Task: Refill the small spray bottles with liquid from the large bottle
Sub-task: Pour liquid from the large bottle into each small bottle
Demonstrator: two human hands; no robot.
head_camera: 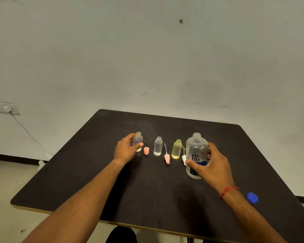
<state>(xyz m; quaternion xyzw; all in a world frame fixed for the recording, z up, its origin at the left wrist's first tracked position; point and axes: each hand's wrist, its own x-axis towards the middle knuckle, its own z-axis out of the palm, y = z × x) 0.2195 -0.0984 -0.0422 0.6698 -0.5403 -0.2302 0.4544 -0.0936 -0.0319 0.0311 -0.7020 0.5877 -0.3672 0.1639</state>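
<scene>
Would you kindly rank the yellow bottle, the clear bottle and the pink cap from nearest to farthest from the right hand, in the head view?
1. yellow bottle, just left of the large bottle that the right hand grips.
2. clear bottle, mid-row.
3. pink cap, beside the lilac bottle that the left hand holds.

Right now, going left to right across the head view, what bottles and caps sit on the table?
Purple-tinted small bottle → pink cap → clear small bottle → pink spray head → yellow small bottle → white spray head → large bottle → blue cap.
</scene>
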